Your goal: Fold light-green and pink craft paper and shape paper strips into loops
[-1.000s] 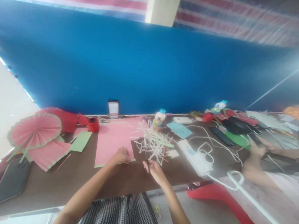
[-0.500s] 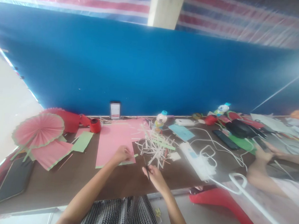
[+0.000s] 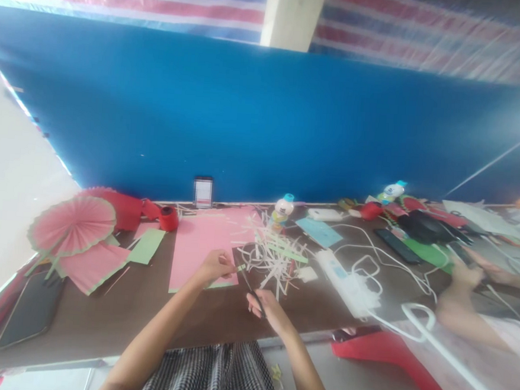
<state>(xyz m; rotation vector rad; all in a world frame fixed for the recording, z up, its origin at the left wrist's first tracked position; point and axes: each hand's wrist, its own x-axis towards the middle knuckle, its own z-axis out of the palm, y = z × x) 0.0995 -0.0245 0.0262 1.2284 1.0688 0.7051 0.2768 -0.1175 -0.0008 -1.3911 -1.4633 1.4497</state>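
Observation:
My left hand (image 3: 216,268) is closed in a pinch over the right side of a large pink paper sheet (image 3: 197,238), which has a green lower edge. From its fingertips pokes a small light green paper strip (image 3: 241,268). Dark scissors (image 3: 258,303) are held in my right hand (image 3: 272,309), just in front of the table's paper scraps. Their blades point up and left, with the tips at the green strip; whether they touch it I cannot tell. Beyond my right hand lies a tangled heap of white and green paper strips (image 3: 277,258).
Left stand a pink pleated paper fan (image 3: 74,225), a green paper piece (image 3: 148,246), a red roll (image 3: 168,219) and a dark tablet-like device (image 3: 33,310). A glue bottle (image 3: 282,211) stands behind the heap. Right are a white power strip (image 3: 343,284), cables and another person's hands (image 3: 468,269) with a phone.
The scissors have swung up and left, bringing their blades to the green strip by my left fingertips. My left hand has risen slightly. The whole view has shifted a little.

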